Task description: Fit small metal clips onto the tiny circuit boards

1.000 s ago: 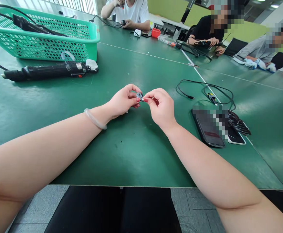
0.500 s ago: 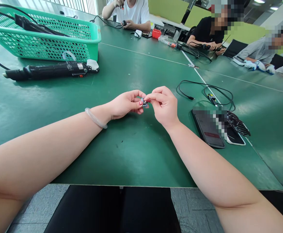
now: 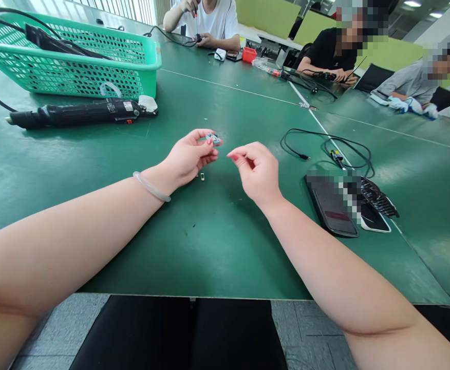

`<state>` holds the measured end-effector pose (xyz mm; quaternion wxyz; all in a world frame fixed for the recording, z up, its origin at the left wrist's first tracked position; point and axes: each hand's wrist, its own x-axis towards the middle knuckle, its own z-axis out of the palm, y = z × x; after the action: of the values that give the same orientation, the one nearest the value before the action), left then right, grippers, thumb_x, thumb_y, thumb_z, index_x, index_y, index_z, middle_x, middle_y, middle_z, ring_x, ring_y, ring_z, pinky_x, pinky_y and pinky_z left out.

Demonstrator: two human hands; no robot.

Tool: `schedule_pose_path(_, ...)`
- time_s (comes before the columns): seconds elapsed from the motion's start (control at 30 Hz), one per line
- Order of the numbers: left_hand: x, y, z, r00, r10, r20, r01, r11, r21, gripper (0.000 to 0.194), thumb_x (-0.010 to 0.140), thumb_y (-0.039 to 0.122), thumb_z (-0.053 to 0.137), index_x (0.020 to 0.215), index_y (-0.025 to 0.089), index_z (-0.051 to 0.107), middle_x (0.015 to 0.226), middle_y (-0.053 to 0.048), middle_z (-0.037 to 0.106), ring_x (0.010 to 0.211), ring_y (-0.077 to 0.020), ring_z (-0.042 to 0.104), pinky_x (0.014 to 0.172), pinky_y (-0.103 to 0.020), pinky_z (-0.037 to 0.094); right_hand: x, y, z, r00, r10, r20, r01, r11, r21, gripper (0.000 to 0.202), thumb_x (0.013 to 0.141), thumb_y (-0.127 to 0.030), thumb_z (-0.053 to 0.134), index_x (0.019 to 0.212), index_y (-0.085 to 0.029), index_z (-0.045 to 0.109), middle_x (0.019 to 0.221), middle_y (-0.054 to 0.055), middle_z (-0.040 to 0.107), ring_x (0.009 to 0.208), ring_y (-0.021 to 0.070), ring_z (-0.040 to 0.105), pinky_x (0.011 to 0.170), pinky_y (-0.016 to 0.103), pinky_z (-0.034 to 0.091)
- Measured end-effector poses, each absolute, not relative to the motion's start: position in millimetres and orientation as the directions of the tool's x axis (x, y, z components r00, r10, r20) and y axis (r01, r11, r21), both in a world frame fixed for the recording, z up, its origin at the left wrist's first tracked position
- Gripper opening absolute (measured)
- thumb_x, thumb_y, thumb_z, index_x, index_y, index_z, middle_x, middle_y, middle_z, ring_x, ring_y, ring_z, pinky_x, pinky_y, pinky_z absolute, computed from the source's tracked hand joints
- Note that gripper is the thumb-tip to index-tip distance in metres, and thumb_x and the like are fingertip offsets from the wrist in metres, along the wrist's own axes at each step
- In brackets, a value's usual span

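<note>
Between thumb and fingers, my left hand point(image 3: 192, 155) holds a small grey part point(image 3: 213, 139) above the green table point(image 3: 225, 246). My right hand point(image 3: 258, 167) is just to the right, apart from it, with thumb and index finger pinched together. Whether anything tiny sits between those fingertips cannot be made out. A small white-edged piece point(image 3: 202, 177) lies on the table just below my left hand.
A green basket point(image 3: 94, 74) with cables stands at the back left, a black electric screwdriver point(image 3: 78, 112) before it. On the right are a coiled cable point(image 3: 329, 134), a black phone point(image 3: 331, 208) and a white-edged phone point(image 3: 375, 220). Three people sit across the table.
My left hand has moved up and left with the small part, away from my right hand. The white-edged piece on the table now shows. My right hand has shifted slightly left.
</note>
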<state>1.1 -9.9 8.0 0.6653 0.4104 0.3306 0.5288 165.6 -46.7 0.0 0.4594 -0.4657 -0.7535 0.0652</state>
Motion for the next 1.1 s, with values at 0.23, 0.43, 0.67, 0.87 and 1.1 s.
schedule_pose_path(0.23, -3, 3, 4, -0.063, 0.993, -0.096, -0.477, 0.055, 0.877, 0.016, 0.082, 0.002, 0.055, 0.087, 0.017, 0.052, 0.08, 0.002, 0.064, 0.06, -0.0041, 0.056, 0.067, -0.02, 0.048, 133, -50, -11, -0.491, 0.789, 0.369, 0.73, 0.604, -0.32, 0.027, 0.089, -0.025, 0.059, 0.112, -0.02, 0.071, 0.105, 0.007, 0.067, 0.092, 0.0209, 0.053, 0.088, 0.037, 0.045)
schedule_pose_path(0.43, -3, 0, 8, -0.062, 0.994, -0.086, -0.49, 0.045, 0.871, 0.02, 0.078, -0.001, 0.058, 0.088, 0.016, 0.054, 0.074, 0.002, 0.064, 0.057, -0.0046, 0.056, 0.063, -0.019, 0.045, 122, -49, -9, -0.524, 0.783, 0.336, 0.774, 0.602, -0.197, 0.026, 0.093, -0.03, 0.053, 0.104, -0.024, 0.075, 0.107, 0.006, 0.067, 0.093, 0.0218, 0.049, 0.083, 0.037, 0.043)
schedule_pose_path(0.67, -7, -6, 12, -0.012, 0.998, -0.069, -0.448, 0.056, 0.892, 0.019, 0.074, 0.009, 0.066, 0.087, 0.016, 0.055, 0.072, 0.002, 0.065, 0.057, -0.0062, 0.054, 0.062, -0.021, 0.043, 119, -45, -11, -0.501, 0.765, 0.404, 0.784, 0.599, -0.162, 0.026, 0.093, -0.029, 0.052, 0.086, -0.023, 0.077, 0.094, 0.003, 0.071, 0.086, 0.0192, 0.052, 0.076, 0.033, 0.043)
schedule_pose_path(0.87, -12, -11, 15, -0.007, 1.0, -0.002, -0.342, 0.0, 0.94, 0.034, 0.063, 0.023, 0.078, 0.086, 0.017, 0.054, 0.071, 0.001, 0.066, 0.058, -0.0086, 0.054, 0.064, -0.024, 0.044, 127, -45, -4, -0.345, 0.811, 0.474, 0.698, 0.558, -0.448, 0.018, 0.085, -0.016, 0.058, 0.081, -0.024, 0.074, 0.092, -0.001, 0.075, 0.086, 0.0138, 0.065, 0.086, 0.027, 0.049)
schedule_pose_path(1.1, -14, -22, 17, -0.002, 1.0, 0.028, -0.248, -0.028, 0.968, 0.039, 0.058, 0.027, 0.081, 0.084, 0.018, 0.054, 0.071, 0.002, 0.067, 0.056, -0.0086, 0.054, 0.064, -0.025, 0.045, 135, -46, -3, -0.15, 0.877, 0.456, 0.618, 0.443, -0.65, 0.018, 0.081, -0.016, 0.056, 0.08, -0.023, 0.073, 0.085, 0.001, 0.076, 0.077, 0.0171, 0.07, 0.077, 0.03, 0.054)
